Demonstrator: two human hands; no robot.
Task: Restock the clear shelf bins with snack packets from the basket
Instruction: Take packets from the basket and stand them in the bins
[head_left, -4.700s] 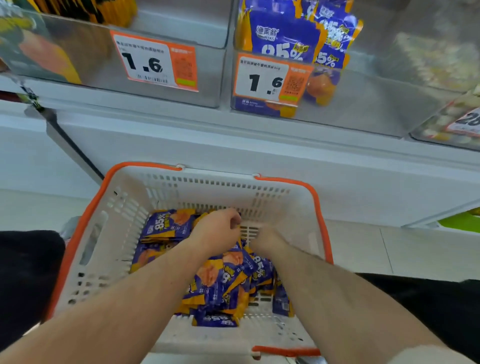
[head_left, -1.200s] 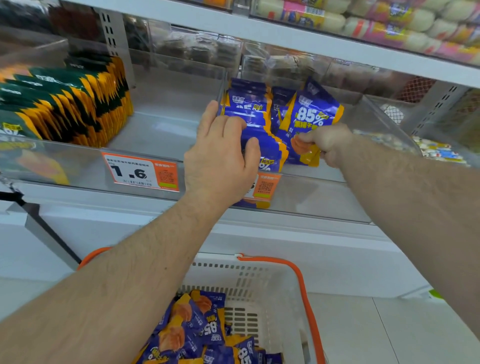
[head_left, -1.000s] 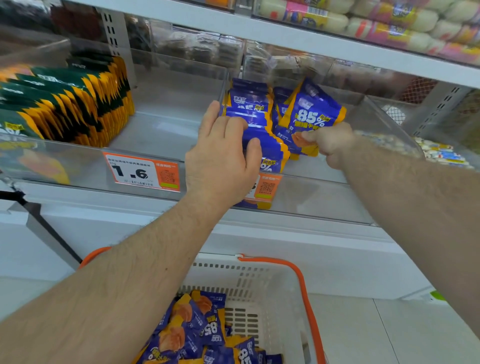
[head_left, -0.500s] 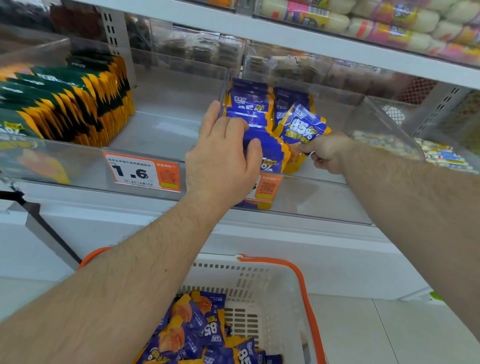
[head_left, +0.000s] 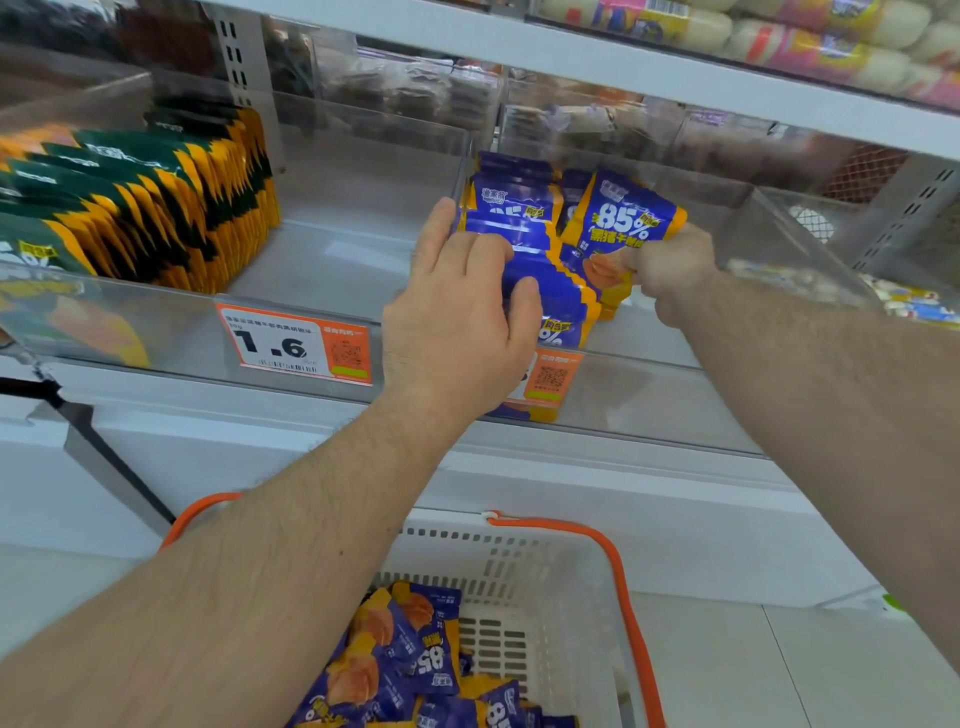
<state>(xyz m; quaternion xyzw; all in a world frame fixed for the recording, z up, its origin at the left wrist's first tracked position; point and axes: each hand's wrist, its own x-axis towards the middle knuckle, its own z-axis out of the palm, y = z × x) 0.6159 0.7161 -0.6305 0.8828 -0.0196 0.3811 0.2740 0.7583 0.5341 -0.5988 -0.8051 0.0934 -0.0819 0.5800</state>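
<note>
My left hand (head_left: 460, 317) grips a stack of blue-and-orange snack packets (head_left: 524, 244) standing inside the clear shelf bin (head_left: 649, 395), fingers over the left side and thumb on the front. My right hand (head_left: 670, 270) pinches the lower edge of one blue "85%" packet (head_left: 621, 223), held upright just right of that stack. Below, the white basket with an orange rim (head_left: 621, 587) holds several more of the same packets (head_left: 410, 654).
The neighbouring clear bin on the left holds a row of green-and-yellow packets (head_left: 145, 197), with a 1.6 price tag (head_left: 293, 345) on its front. A shelf of wrapped goods (head_left: 779, 31) runs overhead. Another bin (head_left: 841, 270) sits to the right.
Both hands have come up from the basket to the shelf bin. In the last half second my right hand raised its packet upright again beside the stack; my left hand stayed put.
</note>
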